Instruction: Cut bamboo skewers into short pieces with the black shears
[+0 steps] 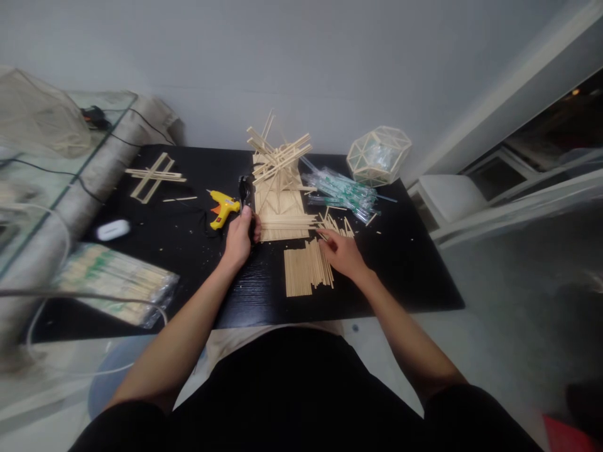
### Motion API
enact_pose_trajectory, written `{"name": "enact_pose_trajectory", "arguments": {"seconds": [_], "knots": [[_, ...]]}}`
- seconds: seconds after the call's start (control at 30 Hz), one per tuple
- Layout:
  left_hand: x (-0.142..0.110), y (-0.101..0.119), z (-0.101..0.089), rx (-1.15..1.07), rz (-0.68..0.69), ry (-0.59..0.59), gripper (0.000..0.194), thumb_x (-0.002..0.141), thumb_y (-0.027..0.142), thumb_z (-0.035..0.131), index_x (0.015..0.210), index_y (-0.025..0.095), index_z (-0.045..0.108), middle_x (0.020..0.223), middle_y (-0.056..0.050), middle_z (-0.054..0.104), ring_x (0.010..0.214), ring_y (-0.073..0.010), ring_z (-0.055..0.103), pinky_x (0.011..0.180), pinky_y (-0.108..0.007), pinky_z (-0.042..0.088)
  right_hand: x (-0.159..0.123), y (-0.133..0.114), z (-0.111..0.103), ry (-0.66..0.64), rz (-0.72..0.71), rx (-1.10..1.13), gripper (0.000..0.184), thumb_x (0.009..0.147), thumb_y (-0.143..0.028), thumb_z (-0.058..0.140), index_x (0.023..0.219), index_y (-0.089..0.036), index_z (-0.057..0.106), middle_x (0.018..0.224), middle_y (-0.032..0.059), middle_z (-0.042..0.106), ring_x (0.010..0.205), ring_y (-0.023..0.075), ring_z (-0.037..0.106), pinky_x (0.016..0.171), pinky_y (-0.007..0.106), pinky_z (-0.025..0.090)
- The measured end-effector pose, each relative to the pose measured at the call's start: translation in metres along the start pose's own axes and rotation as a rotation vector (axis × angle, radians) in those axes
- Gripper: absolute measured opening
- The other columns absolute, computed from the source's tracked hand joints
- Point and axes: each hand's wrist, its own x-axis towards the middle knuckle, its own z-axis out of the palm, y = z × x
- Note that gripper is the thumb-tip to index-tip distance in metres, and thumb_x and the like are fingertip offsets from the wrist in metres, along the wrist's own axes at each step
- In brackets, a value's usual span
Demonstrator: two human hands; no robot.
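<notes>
My left hand (241,237) is closed around a black tool (245,188), whose exact kind is hard to make out, just left of a mat of pale wooden sticks (277,210). Thumb and forefinger of my right hand (343,252) come together at the end of a thin wooden stick, by the mat's right edge; the tip is too small to see clearly. Below the mat lies a flat row of sticks (298,273), its right part partly under my right hand. Short stick pieces (346,227) are scattered just beyond that hand.
A yellow glue gun (223,207) lies left of the mat. Behind are piled stick frames (282,154), plastic wrappers (346,191) and a faceted stick ball (379,154). Crossed sticks (154,176), a white case (113,230) and a bagged stick pack (117,279) occupy the black table's (254,301) left.
</notes>
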Motion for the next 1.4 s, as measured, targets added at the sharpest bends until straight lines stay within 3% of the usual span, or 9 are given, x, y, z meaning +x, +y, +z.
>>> {"name": "enact_pose_trajectory", "arguments": {"seconds": [0.23,0.47,0.8,0.93,1.13,1.4], "knots": [[0.0,0.001,0.0,0.038,0.02,-0.001,0.057,0.095,0.073,0.049,0.072,0.022,0.056,0.057,0.001,0.049,0.047,-0.0112,0.045,0.045,-0.027,0.035,0.004,-0.009,-0.001,-0.032,0.025,-0.091,0.039,0.095,-0.021,0.05,0.122,-0.017,0.078,0.078,0.0067,0.076,0.065,0.0196,0.065,0.074,0.031,0.049],[-0.001,0.002,0.0,0.054,0.027,-0.008,0.057,0.096,0.073,0.047,0.069,0.022,0.053,0.057,0.001,0.049,0.047,-0.0116,0.046,0.046,-0.027,0.036,0.003,-0.008,-0.002,-0.053,0.044,-0.077,0.03,0.092,-0.019,0.054,0.108,-0.019,0.08,0.076,0.0045,0.076,0.066,0.0188,0.066,0.072,0.03,0.048],[-0.001,0.003,0.002,0.025,0.008,0.011,0.057,0.094,0.074,0.05,0.072,0.021,0.057,0.057,0.002,0.049,0.046,-0.0111,0.045,0.044,-0.026,0.036,0.01,-0.015,-0.008,-0.164,0.074,-0.116,0.036,0.09,-0.015,0.053,0.114,-0.021,0.08,0.074,0.0036,0.075,0.063,0.0181,0.062,0.071,0.031,0.046],[-0.001,0.004,0.002,0.027,0.023,-0.001,0.058,0.095,0.073,0.05,0.07,0.021,0.056,0.057,0.001,0.049,0.047,-0.0109,0.045,0.045,-0.026,0.037,0.01,-0.016,-0.009,-0.166,0.065,-0.123,0.033,0.088,-0.013,0.054,0.106,-0.021,0.08,0.076,0.0037,0.075,0.068,0.019,0.064,0.071,0.031,0.045],[-0.002,0.004,0.002,0.039,0.009,0.001,0.058,0.094,0.075,0.05,0.071,0.022,0.055,0.057,0.002,0.048,0.047,-0.011,0.044,0.044,-0.026,0.036,0.009,-0.019,-0.011,-0.192,0.068,-0.111,0.038,0.088,-0.012,0.054,0.117,-0.021,0.078,0.074,0.0024,0.074,0.065,0.0177,0.063,0.07,0.03,0.045],[-0.002,0.005,0.002,0.033,0.005,0.004,0.057,0.094,0.074,0.05,0.071,0.022,0.055,0.057,0.002,0.048,0.047,-0.0113,0.044,0.045,-0.026,0.036,0.009,-0.021,-0.013,-0.209,0.038,-0.105,0.035,0.09,-0.014,0.054,0.111,-0.023,0.08,0.077,0.0027,0.076,0.067,0.0182,0.065,0.072,0.031,0.047]]}}
